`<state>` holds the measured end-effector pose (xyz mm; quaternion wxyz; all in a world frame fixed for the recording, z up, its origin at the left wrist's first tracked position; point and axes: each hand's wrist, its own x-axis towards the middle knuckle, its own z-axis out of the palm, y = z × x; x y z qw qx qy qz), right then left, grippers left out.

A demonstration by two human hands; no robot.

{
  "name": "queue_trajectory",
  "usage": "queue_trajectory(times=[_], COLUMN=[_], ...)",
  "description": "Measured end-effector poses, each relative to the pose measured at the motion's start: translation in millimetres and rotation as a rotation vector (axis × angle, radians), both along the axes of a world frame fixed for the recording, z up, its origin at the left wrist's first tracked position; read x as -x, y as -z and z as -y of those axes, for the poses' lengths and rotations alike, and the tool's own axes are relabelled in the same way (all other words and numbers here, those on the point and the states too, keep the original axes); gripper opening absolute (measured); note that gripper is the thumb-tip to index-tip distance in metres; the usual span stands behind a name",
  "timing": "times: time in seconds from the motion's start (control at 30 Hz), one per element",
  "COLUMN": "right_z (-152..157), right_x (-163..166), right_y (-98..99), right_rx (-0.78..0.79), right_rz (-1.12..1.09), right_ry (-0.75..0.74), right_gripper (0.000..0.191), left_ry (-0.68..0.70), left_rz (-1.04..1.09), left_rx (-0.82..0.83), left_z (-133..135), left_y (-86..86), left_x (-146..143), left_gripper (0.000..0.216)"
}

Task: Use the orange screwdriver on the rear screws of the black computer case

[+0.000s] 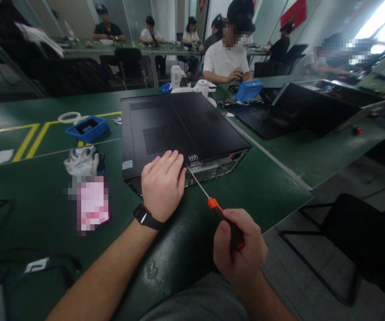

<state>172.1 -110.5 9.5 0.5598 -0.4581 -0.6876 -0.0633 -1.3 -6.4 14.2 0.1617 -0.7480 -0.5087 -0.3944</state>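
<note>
A black desktop computer case lies flat on the green table, its rear panel with the fan grille turned towards me. My left hand rests on the near edge of its top, fingers stretched out and lying flat. In my right hand is a screwdriver with an orange and black handle, the fingers wrapped round it. Its thin shaft points away from me, and the tip meets the rear edge of the case just right of my left hand. Whether a screw sits under the tip is too small to tell.
Left of the case are a blue tray, a white glove and a blurred pink item. Another opened black case and a blue box stand right. A black chair is at right. A person sits opposite.
</note>
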Motion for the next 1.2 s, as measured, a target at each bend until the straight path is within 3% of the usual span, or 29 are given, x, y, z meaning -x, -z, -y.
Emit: queue_trajectory(times=[0.1, 0.3, 0.57, 0.83, 1.03, 1.2], right_z=[2, -1, 5, 0, 2, 3], right_x=[-1, -3, -3, -4, -1, -2], right_y=[0.9, 0.4, 8.2, 6.3, 6.0, 10.7], right_rx=[0.039, 0.021, 0.062, 0.029, 0.033, 0.068], right_rz=[-0.011, -0.018, -0.036, -0.048, -0.041, -0.086], right_ry=[0.038, -0.063, 0.046, -0.058, 0.033, 0.007], right_gripper=[0.031, 0.033, 0.029, 0.04, 0.032, 0.034], left_ry=[-0.001, 0.007, 0.001, -0.005, 0.001, -0.002], left_rz=[0.008, 0.017, 0.016, -0.005, 0.01, 0.009], left_rx=[0.008, 0.033, 0.032, 0.013, 0.03, 0.03], left_z=[0, 0, 1, 0, 0, 1], left_y=[-0.4, -0.4, -0.9, 0.4, 0.6, 1.7], left_x=[0, 1, 0, 0, 1, 0], left_gripper=[0.032, 0.033, 0.034, 0.032, 0.035, 0.035])
